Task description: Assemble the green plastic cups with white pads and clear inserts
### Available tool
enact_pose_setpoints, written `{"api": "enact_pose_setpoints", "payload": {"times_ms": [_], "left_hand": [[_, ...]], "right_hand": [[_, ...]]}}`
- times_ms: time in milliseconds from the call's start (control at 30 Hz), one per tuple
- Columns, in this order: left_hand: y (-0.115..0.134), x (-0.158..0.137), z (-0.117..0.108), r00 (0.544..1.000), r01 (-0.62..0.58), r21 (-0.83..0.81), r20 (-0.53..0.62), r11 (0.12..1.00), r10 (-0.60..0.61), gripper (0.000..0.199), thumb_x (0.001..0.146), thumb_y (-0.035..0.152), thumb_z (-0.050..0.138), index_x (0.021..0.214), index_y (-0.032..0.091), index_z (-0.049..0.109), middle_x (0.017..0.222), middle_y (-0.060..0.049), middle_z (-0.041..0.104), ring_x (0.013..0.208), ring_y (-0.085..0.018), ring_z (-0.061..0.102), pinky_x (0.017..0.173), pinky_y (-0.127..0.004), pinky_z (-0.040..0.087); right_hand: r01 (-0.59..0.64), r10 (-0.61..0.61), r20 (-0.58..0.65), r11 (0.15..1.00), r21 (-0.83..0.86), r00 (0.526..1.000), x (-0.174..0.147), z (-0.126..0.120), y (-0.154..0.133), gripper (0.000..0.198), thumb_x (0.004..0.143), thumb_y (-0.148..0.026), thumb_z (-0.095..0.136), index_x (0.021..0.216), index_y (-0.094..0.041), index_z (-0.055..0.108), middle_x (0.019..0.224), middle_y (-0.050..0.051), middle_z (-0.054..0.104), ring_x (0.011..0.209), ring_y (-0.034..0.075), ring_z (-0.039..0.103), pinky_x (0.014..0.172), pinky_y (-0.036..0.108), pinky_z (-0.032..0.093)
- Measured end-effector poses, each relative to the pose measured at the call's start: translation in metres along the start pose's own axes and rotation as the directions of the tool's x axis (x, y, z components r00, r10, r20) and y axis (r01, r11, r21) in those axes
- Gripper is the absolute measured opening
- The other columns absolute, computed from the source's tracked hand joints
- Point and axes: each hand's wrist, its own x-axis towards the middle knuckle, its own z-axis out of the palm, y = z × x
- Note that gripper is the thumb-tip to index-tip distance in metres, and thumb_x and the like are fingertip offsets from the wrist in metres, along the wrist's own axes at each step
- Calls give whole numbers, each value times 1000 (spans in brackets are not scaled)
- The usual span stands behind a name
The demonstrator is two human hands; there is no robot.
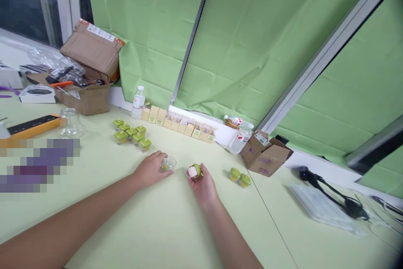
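Below, a pale-green tabletop (151, 235) spreads under the left hand (150, 171) and right hand (204, 188); the left grips a small, clear, rounded container (170, 163), the right clasps a green lid (198, 169) with a whitish face, apart from the container.

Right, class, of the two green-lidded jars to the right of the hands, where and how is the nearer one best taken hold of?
Probably take the nearer jar by its clear sides, below the green lid, coming from the picture's right. It stands upright with that side open, while the other jar sits close on its left; the lid might lift off.
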Motion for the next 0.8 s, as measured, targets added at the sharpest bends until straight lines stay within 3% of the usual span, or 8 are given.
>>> {"api": "enact_pose_setpoints", "payload": {"times_ms": [100,167,267,367,467,567,700,800], "left_hand": [[7,-3,-7,990,-139,-58,-28,989,137,63,74,45,71,129,22,50,123,-10,54,116,-30,52,96,-41,45],[16,-6,-13,965,-263,-80,-35,962,261,63,76,35,68,135,25,46,132,-10,50,125,-31,45,105,-44,40],[29,-10,-21,922,-387,-79,-22,919,386,69,75,13,57,141,27,41,142,-8,45,133,-29,38,112,-45,35],[36,-13,-25,882,-468,-84,22,880,471,80,68,4,51,143,29,39,146,-5,43,136,-29,36,113,-47,33],[38,-15,-23,861,-497,-113,59,860,505,75,68,5,51,139,30,46,143,-4,48,132,-30,41,111,-48,37],[40,-15,-21,847,-509,-155,84,847,524,61,72,7,51,128,29,55,129,-5,60,120,-28,51,105,-44,41],[41,-15,-19,837,-506,-204,118,838,534,50,74,6,51,119,26,60,108,-5,67,101,-24,58,95,-39,46],[41,-16,-19,843,-490,-222,125,843,523,49,75,7,51,119,25,60,106,-5,66,100,-23,58,90,-37,48]], "right_hand": [[57,-50,115,997,-58,992,-5,2,-2,31,74,-44,73,92,-22,60,93,7,67,84,21,66,70,32,54],[81,-59,215,992,-94,975,-11,4,-4,39,67,-34,80,99,-22,61,97,5,67,85,19,65,72,29,51],[47,12,346,986,-162,938,-20,6,-6,51,62,-25,84,107,-20,62,95,4,66,81,15,62,73,27,48],[55,51,420,970,-238,906,-25,9,-6,57,61,-23,85,113,-20,60,86,1,65,75,13,60,72,26,47],[90,58,445,948,-306,893,-28,12,-4,58,61,-25,85,113,-19,61,82,0,65,74,14,60,71,26,47],[93,95,497,936,-340,862,-31,13,-3,46,64,-31,85,102,-16,65,86,3,67,80,17,63,74,28,49],[30,181,551,936,-352,814,-34,11,-3,42,67,-38,83,98,-15,66,90,4,68,84,18,65,77,31,52],[-8,189,544,949,-317,817,-34,11,-1,42,67,-38,84,97,-15,65,86,3,67,78,15,64,72,28,51]]}}
